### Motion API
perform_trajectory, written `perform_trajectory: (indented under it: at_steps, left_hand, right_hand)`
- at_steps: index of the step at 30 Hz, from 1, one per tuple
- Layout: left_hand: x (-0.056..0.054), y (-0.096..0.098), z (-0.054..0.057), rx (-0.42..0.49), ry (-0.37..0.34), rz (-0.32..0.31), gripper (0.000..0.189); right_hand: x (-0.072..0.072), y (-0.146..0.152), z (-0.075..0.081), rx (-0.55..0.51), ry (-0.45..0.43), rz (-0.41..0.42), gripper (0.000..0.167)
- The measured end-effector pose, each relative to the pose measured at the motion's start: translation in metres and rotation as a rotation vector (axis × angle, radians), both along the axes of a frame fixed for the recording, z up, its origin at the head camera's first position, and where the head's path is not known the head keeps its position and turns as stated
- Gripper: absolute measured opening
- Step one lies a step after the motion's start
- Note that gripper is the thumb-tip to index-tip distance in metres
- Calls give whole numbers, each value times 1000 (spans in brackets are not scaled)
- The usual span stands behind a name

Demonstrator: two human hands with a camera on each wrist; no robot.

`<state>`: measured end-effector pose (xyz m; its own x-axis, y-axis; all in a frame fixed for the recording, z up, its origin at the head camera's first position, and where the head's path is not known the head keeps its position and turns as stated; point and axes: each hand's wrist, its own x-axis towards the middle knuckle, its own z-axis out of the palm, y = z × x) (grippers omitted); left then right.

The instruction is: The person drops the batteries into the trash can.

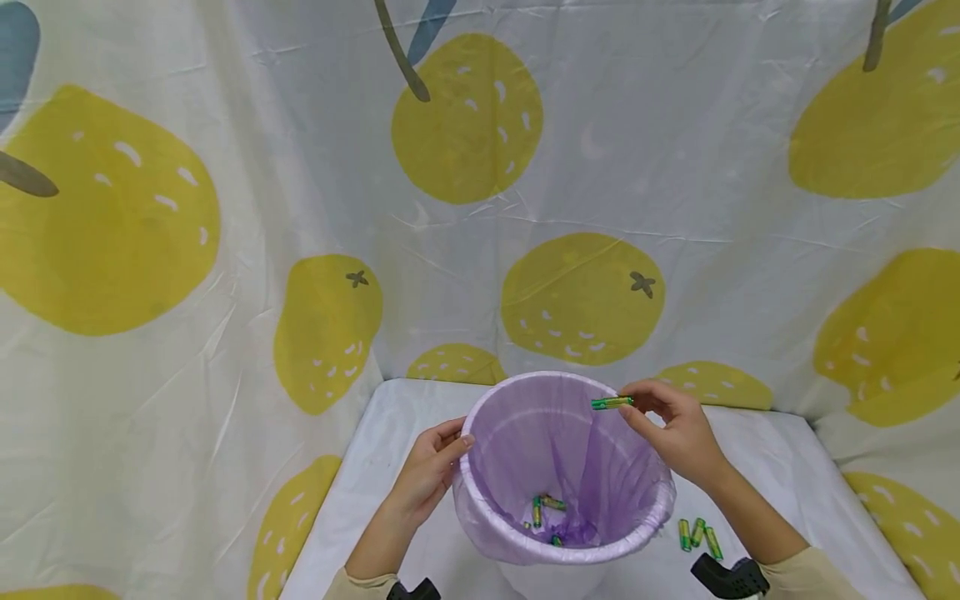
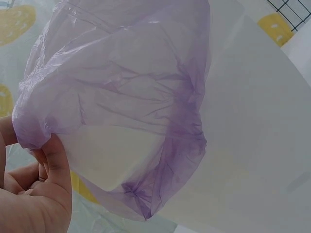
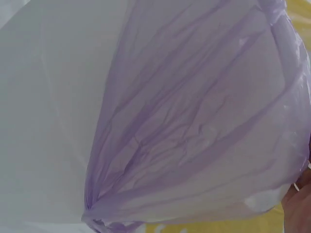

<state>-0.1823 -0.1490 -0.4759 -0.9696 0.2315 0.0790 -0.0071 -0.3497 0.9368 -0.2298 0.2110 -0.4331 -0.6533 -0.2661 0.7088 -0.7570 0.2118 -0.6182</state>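
Note:
A white bin lined with a purple plastic bag stands upright in the head view, the bag folded over its rim. My left hand grips the rim at the left, thumb on top; in the left wrist view this hand has its fingers against the bag. At the far right rim, my right hand pinches a green battery above the opening. Several green batteries lie at the bottom inside the bag. The right wrist view shows mostly bag, with part of the right hand at its edge.
Three more green batteries lie on the white table, right of the bin and below my right forearm. A hanging cloth with yellow fruit prints encloses the table at the back and sides.

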Motion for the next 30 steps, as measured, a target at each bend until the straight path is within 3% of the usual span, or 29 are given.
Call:
perform_trajectory:
  at_steps: [13, 19, 30]
  left_hand:
    - [-1, 0, 1, -6, -3, 0, 48]
    - [-3, 1, 2, -2, 2, 6, 47]
    - [-2, 1, -1, 8, -15, 17, 46]
  right_hand:
    - [-7, -24, 15, 49, 79, 145, 40]
    - [-9, -30, 19, 95, 105, 131, 56]
    - [-3, -19, 14, 165, 22, 129, 51]
